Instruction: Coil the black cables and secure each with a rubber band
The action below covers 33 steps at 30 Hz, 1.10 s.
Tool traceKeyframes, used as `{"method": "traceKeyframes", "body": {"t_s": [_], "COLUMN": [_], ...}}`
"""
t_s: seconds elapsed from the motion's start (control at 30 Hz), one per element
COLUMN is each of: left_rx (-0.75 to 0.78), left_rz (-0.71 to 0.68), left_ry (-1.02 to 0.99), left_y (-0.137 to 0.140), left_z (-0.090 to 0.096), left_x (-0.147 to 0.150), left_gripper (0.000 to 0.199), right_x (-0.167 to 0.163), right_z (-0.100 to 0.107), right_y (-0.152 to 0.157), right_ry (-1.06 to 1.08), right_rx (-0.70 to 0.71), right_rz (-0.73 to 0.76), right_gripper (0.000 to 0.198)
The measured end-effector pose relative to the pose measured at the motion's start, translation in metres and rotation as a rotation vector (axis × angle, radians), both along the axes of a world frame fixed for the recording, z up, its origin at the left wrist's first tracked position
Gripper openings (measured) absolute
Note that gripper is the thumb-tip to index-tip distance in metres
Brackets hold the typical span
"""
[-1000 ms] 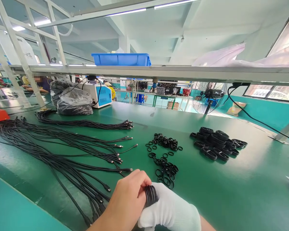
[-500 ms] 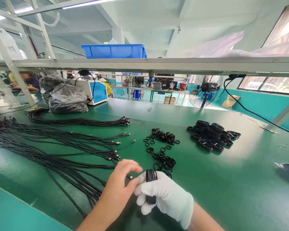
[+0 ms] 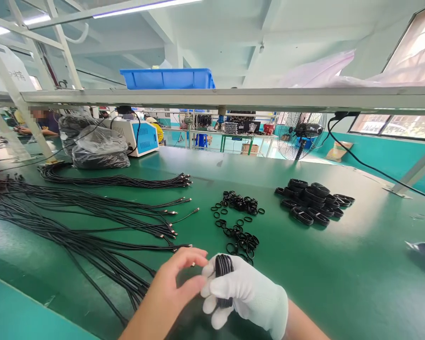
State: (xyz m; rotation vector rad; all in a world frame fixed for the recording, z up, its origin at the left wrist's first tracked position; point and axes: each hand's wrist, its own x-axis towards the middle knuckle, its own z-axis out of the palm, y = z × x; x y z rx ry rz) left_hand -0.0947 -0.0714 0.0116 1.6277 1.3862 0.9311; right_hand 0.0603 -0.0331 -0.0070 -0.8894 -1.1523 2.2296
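Observation:
My right hand [image 3: 248, 293], in a white glove, grips a coiled black cable [image 3: 224, 271] in front of me at the near side of the table. The loops stand upright between the gloved thumb and fingers. My left hand [image 3: 179, 283] is bare and sits just left of the coil. Its thumb and fingers are curved and apart, with the tips close to the gloved fingertips; whether they touch is unclear. Past my hands lie small black rings [image 3: 241, 203] in loose piles. Long straight black cables [image 3: 92, 231] with metal plugs stretch along the left.
Coiled black cables [image 3: 311, 200] are heaped at the right. A plastic-wrapped bundle [image 3: 101, 148] and a blue-white machine [image 3: 141, 137] stand at back left. A shelf [image 3: 233, 98] carrying a blue bin [image 3: 168, 79] crosses above the green table [image 3: 340, 274]. A fan [image 3: 301, 132] stands behind.
Both hands have shifted slightly lower in the view, with the coil still in my right hand. My left hand stays beside it, its thumb and fingers still apart.

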Motion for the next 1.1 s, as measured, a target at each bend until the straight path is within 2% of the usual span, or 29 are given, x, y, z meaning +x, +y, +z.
{"method": "traceKeyframes", "body": {"t_s": [0.07,0.17,0.37,0.47,0.53,0.6,0.63,0.77,0.87,0.93,1.0,1.1], "left_rx": [0.040,0.109,0.365,0.550,0.621,0.577,0.502,0.041,-0.137,-0.155,-0.090,0.193], "left_rz": [0.029,0.026,0.040,0.084,0.096,0.100,0.097,-0.020,-0.071,-0.059,-0.040,-0.036], "left_ry": [0.050,0.173,0.322,0.328,0.343,0.355,0.350,0.235,0.157,0.141,0.154,0.256], "left_y": [0.003,0.006,0.004,0.003,0.004,0.005,0.007,0.017,0.027,0.030,0.028,0.020], "left_z": [0.008,0.009,-0.012,-0.026,-0.031,-0.029,-0.026,-0.008,-0.003,-0.002,-0.002,-0.009], "left_x": [-0.003,0.001,0.011,0.012,0.013,0.015,0.016,0.017,0.017,0.019,0.020,0.019], "left_gripper": [0.020,0.024,0.027,0.027,0.028,0.026,0.024,0.015,0.014,0.011,0.015,0.032], "right_x": [-0.002,-0.007,-0.006,-0.006,-0.005,-0.003,-0.001,0.006,0.007,0.006,0.005,0.005], "right_z": [0.001,-0.005,-0.015,-0.013,-0.012,-0.012,-0.012,-0.017,-0.018,-0.016,-0.012,-0.006], "right_y": [-0.002,-0.003,-0.002,0.000,0.001,0.001,0.002,0.004,0.003,0.001,-0.001,-0.001], "right_ry": [-0.060,-0.141,-0.183,-0.199,-0.193,-0.181,-0.178,-0.182,-0.196,-0.177,-0.137,-0.092], "right_rx": [0.025,0.062,0.110,0.221,0.299,0.313,0.304,0.297,0.275,0.179,0.062,-0.001], "right_rz": [0.039,0.126,0.214,0.192,0.142,0.132,0.146,0.160,0.152,0.136,0.101,0.056], "right_gripper": [0.025,0.017,0.016,0.018,0.020,0.019,0.018,0.026,0.027,0.021,0.016,0.016]}}
